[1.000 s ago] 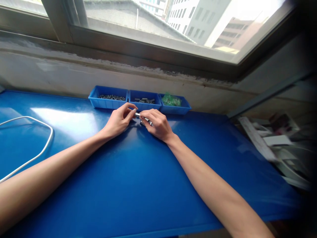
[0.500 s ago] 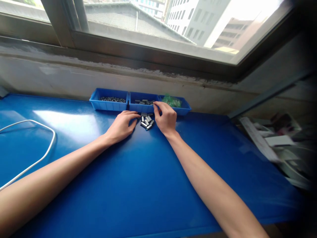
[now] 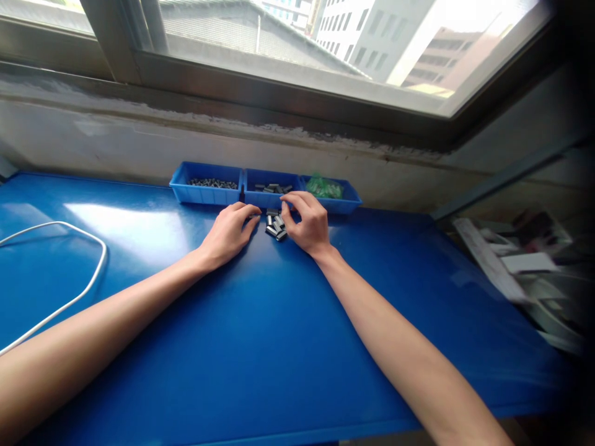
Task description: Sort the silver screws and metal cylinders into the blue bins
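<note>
A pile of small rectangular black-and-silver metal pieces (image 3: 275,226) lies on the blue table, just in front of the bins. To its left, my left hand (image 3: 230,230) rests on the tabletop, with thumb and forefinger closed on a small metal piece (image 3: 253,215). My right hand (image 3: 307,224) hovers at the pile's right edge, before the middle blue bin (image 3: 263,201). Its thumb and forefinger tips come together in a pinch; anything between them is too small to make out. Inside the middle bin are more such metal pieces (image 3: 274,188).
The left blue bin (image 3: 204,196) holds many small grey metal parts (image 3: 212,183). In the right blue bin (image 3: 351,201) sits a green translucent bag (image 3: 323,186). A white cable (image 3: 95,272) curves over the table's left side. Clutter (image 3: 530,263) stands beyond the right edge, a window behind.
My left hand has drawn slightly left from the pile, a metal piece now showing in its fingers. My right hand has shifted a little left and down towards the pile.
</note>
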Demonstrator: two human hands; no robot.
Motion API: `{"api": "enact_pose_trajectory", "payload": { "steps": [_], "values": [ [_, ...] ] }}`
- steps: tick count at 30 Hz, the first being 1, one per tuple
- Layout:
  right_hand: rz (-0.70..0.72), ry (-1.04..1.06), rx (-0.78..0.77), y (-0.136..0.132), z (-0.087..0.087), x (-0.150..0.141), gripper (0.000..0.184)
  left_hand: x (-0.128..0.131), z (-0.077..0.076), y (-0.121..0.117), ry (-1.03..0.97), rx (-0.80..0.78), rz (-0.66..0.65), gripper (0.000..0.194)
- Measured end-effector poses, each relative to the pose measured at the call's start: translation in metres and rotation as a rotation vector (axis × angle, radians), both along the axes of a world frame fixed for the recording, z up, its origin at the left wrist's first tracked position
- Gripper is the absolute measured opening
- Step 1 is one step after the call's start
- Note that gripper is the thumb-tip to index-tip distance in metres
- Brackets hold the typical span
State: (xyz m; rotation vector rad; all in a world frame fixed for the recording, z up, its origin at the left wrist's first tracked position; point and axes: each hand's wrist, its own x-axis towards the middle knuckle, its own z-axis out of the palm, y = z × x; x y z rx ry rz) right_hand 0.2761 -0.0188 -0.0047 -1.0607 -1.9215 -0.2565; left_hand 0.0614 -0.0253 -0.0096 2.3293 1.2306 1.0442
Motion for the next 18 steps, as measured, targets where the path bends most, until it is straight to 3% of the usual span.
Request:
{"api": "enact_pose_trajectory", "payload": {
  "steps": [8,13,18],
  "values": [
    [0.05,-0.077,0.025,-0.0029,0.0014,-0.0019,0.019,0.0014,0.0028,-0.0002,-0.019,0.035,0.025,0.027],
    [0.09,-0.123,-0.007,-0.0056,0.0017,-0.0036,0.019,0.0029,0.0073,-0.0035,-0.165,-0.109,-0.057,0.025],
    [0.13,-0.223,-0.01,-0.0098,0.0046,-0.0059,0.022,0.0021,0.0078,-0.0044,-0.297,-0.141,-0.031,0.034]
  ]
}}
